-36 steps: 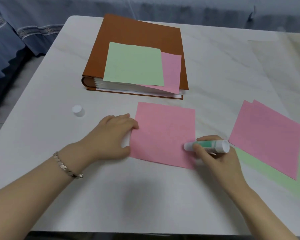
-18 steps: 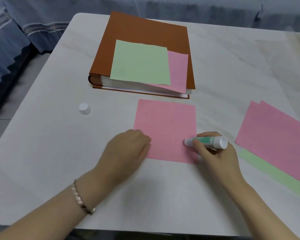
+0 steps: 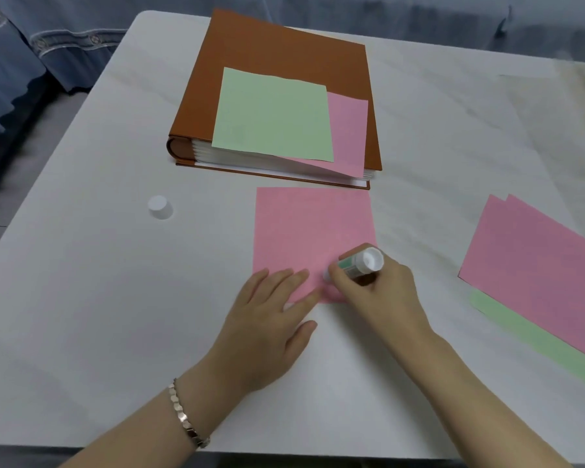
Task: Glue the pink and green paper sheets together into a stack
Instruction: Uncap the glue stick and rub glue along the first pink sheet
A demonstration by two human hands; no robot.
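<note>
We cannot see the near edge of the centre pink sheet (image 3: 311,228), which lies under the left hand (image 3: 267,319) and right hand (image 3: 375,295). The tip of the glue stick (image 3: 358,263) is largely hidden behind the right hand's fingers, so we cannot tell whether it touches the paper. At the right, the green sheet (image 3: 527,336) is mostly covered by pink sheets (image 3: 534,265) and cut off by the picture's edge.

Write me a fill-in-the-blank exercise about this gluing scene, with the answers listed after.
1. The right hand grips the glue stick over a middle sheet coloured ____.
2. The bracelet sits on the ____ wrist.
3. On the brown binder, the top sheet is ____.

Answers: pink; left; green.
</note>
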